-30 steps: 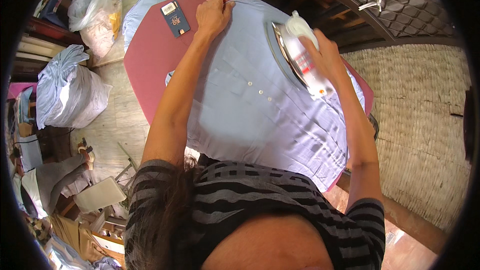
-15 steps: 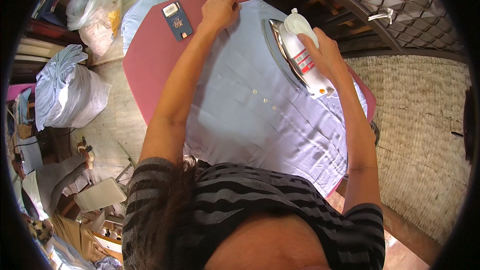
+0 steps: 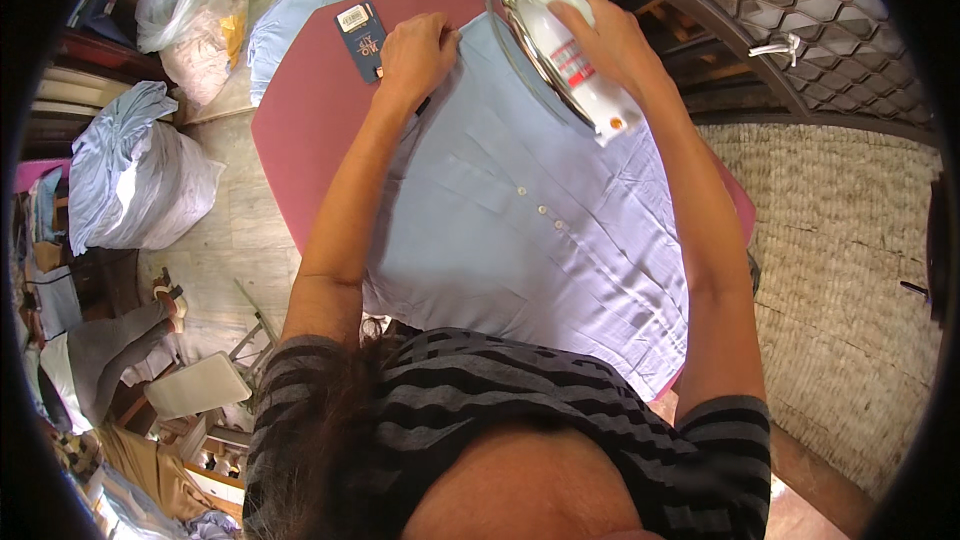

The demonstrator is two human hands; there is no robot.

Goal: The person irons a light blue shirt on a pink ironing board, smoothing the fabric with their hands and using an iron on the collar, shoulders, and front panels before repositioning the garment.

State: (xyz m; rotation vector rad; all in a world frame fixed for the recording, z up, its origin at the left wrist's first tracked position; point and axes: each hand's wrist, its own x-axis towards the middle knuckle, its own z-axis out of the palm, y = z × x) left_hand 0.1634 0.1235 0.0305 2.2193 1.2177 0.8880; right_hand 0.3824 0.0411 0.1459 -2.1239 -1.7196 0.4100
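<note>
A light blue buttoned shirt [image 3: 455, 205] lies spread over a dark pink ironing board [image 3: 300, 140]. At the garment's far left edge, my left hand [image 3: 418, 58] is closed, its fingers curled on the cloth. My right hand [image 3: 622, 45] grips the handle of a white iron [image 3: 590, 90] with a red-and-white label and a small orange light. The iron sits over the shirt's far right part, nose pointing away from me, its shiny metal edge facing left. Creases show in the cloth at the near right. Beside my left hand lies a dark blue card-like tag [image 3: 358, 38], partly covered.
A dark metal lattice gate [image 3: 790, 30] stands at the far right, beside a rough mat-like floor [image 3: 840, 240]. Stuffed bags of clothes [image 3: 150, 180] rest on the left floor. A person's legs [image 3: 120, 350] and a small folding seat [image 3: 200, 387] are at the lower left.
The iron, in my right hand, has moved away from me and to the left over the shirt. My left hand has shifted slightly left and nearer, now overlapping the tag's corner.
</note>
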